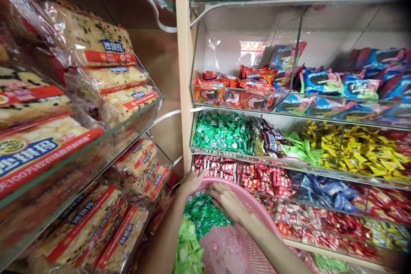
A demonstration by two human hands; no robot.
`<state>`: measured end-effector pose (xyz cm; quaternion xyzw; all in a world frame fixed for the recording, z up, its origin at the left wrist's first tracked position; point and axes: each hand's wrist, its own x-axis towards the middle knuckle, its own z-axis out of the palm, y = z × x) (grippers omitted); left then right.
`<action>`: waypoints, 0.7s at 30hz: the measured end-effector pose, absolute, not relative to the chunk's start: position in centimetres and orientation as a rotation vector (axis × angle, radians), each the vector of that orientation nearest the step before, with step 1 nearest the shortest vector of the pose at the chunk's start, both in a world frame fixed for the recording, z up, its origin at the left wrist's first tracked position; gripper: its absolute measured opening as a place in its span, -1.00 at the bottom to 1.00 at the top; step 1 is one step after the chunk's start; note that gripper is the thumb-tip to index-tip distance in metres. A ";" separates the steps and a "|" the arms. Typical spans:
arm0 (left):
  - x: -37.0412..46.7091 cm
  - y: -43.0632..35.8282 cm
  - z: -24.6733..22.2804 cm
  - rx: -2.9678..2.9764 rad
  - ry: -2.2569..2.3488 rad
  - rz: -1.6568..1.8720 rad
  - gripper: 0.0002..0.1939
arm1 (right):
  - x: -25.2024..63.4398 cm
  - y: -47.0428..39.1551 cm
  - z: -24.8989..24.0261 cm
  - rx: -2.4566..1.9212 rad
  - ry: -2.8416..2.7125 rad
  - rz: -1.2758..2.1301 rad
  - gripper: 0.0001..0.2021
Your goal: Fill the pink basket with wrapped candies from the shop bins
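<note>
A pink plastic basket (253, 199) with mesh sides is low in front of me. Inside it, green-wrapped candies (205, 214) lie toward the far side, and light-green packets (188, 244) lie nearer me on the left. My left hand (192, 182) is closed at the basket's far left rim, its fingers partly hidden. Inside the far part of the basket is my right hand (227, 200), fingers apart and slightly bent over the green candies. No candy shows in its grasp.
Clear-fronted bins ahead hold green candies (223, 132), yellow packets (356, 147) and red packets (266, 177). Red snack packs (236, 90) and blue ones (324, 81) sit above. Glass-edged shelves with wrapped pastry blocks (96, 47) flank me on the left. A wooden post (184, 72) stands between the shelves.
</note>
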<state>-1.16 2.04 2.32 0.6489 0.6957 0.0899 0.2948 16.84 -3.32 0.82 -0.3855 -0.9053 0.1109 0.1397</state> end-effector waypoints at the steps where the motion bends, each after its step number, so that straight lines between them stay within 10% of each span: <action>1: -1.2 2.0 2.3 1.729 1.848 0.243 -0.07 | 16.9 -3.3 0.7 -1.109 -2.614 0.332 -0.71; 21: -1.0 1.7 2.9 1.703 1.839 0.249 -0.09 | 17.1 -1.8 0.7 -1.039 -2.521 0.412 -0.81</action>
